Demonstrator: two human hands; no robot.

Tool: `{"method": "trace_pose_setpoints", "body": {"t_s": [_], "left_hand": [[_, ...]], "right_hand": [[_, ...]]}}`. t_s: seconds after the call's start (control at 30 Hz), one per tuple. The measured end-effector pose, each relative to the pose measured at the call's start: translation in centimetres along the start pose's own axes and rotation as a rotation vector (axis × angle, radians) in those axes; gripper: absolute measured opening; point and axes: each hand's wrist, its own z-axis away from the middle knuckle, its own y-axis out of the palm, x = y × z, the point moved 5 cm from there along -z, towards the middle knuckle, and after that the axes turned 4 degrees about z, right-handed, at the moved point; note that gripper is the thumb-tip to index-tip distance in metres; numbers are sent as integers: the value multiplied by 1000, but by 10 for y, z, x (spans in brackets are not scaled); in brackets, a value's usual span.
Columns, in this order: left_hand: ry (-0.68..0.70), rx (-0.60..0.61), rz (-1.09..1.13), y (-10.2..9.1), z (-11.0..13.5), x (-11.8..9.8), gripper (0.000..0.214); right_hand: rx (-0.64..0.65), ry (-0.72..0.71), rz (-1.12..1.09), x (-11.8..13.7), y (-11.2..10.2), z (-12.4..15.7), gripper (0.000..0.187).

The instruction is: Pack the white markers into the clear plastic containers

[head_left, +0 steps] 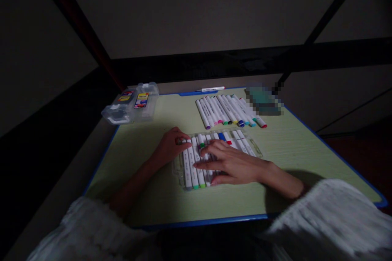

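Head view: left hand curls at white markers in a clear case, grip unclear. Right hand spreads open over them.

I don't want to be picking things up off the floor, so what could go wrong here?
The lone marker at the far edge of the table could roll off if bumped. The clear plastic case seems to stick out past the left edge, so a knock might tip it. The right hand spreads over markers in the clear tray and might nudge some askew.
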Motion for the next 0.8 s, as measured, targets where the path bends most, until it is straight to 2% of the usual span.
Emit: {"method": "trace_pose_setpoints", "body": {"t_s": [0.63,0.8], "left_hand": [[20,-2,12,0,-1,1,10],[18,-10,4,0,-1,0,10]], "right_hand": [[-24,21,-19,-6,-5,3,53],[-70,5,-80,-9,-9,3,43]]}}
